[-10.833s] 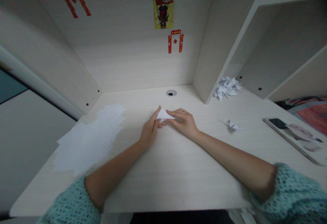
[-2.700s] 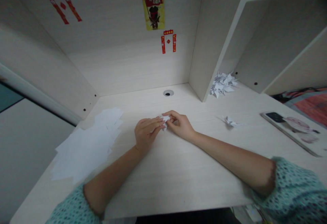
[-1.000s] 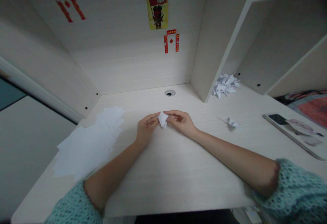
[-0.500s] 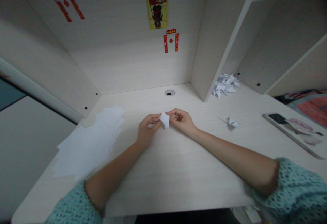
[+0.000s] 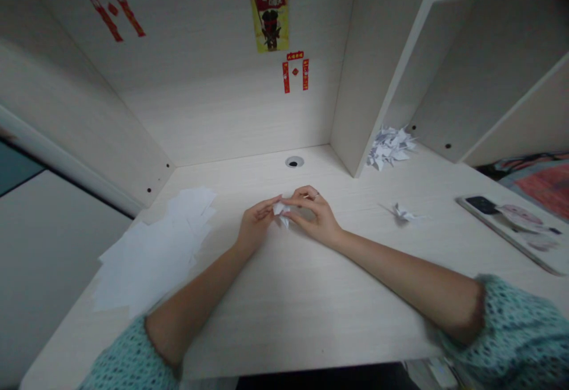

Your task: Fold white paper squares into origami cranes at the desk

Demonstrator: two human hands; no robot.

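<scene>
A small folded piece of white paper [image 5: 281, 208] is held just above the desk, between my two hands. My left hand [image 5: 256, 223] pinches its left side with thumb and fingers. From the right, my right hand [image 5: 316, 215] grips the same paper between thumb and forefinger; a ring shows on one finger. The paper has several flaps, one pointing down; its covered parts are hidden by my fingertips. On the desk to the right lies a folded paper crane [image 5: 403, 213].
Loose white paper sheets [image 5: 151, 253] spread over the desk's left side. A heap of folded white paper pieces [image 5: 391, 146] sits behind the upright divider [image 5: 364, 82]. A phone [image 5: 511, 230] lies at the right, near red and grey cloth [image 5: 542, 185]. A round cable hole [image 5: 294, 162] is at the back.
The folded paper has gone from a smooth kite-like shape to one with flaps parted. My right thumb and forefinger have shifted onto its front, and my left fingers have closed in around it.
</scene>
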